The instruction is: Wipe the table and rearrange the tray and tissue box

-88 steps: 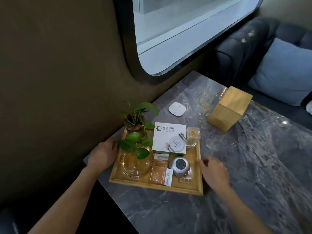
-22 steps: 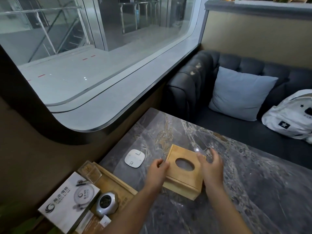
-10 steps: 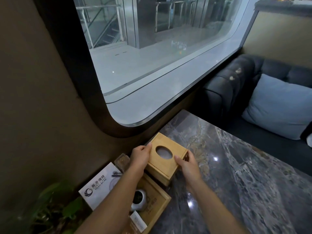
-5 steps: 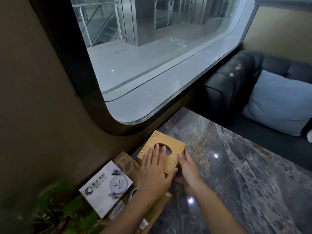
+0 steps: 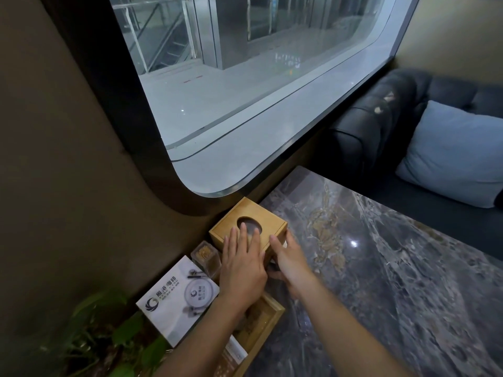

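A wooden tissue box (image 5: 268,220) with an oval hole in its top stands on the grey marble table (image 5: 381,268), against the wall under the window. My left hand (image 5: 241,265) lies flat on the box's top, fingers spread, fingertips at the hole. My right hand (image 5: 290,258) touches the box's near right side with its fingers extended. The wooden tray (image 5: 268,318) sits just in front of the box, partly hidden by my left forearm.
In the tray are a white printed box (image 5: 178,297) and a clear toothpick holder (image 5: 206,254). Green plant leaves (image 5: 109,336) fill the lower left. A dark sofa (image 5: 381,123) with a blue cushion (image 5: 454,153) stands beyond the table.
Both hands carried the tissue box from the table's middle to the wall beyond the tray and set it down. My left hand now rests flat on top; the box sits slightly further back.
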Tool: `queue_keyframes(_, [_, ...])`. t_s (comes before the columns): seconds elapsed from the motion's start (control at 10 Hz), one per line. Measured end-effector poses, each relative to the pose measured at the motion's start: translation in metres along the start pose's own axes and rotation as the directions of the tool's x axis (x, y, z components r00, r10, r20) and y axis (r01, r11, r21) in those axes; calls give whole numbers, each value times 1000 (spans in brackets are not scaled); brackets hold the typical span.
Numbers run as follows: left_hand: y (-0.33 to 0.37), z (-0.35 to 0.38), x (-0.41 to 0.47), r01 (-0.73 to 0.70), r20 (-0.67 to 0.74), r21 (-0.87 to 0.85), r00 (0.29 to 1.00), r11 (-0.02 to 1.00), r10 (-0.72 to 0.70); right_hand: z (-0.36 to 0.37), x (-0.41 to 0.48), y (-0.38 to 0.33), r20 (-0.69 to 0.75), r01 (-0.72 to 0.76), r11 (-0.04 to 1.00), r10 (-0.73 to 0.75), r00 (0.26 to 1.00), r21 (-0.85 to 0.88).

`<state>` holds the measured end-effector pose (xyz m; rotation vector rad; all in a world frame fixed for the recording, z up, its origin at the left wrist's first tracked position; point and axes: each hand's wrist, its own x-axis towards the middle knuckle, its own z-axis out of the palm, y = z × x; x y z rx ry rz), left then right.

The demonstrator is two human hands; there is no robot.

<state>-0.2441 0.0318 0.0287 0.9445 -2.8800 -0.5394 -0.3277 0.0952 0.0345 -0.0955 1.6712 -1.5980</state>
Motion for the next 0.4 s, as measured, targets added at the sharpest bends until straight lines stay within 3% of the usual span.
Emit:
queue_keyframes(0.2, [6,-7,1,24,28,-29,999,999,-23,-8,-2,1,-80,60,966,-82,993,-252])
queue_keyframes(0.3, [13,-19,0,16,-13,-96,1000,995,-17,-26,-9,-13,-194,79,878,-191,962,-473])
queue_keyframes(0.4, [27,-34,3,-58,-52,-80,997,995,54,-50,-25,-36,-210,105,758,-307,928,-644])
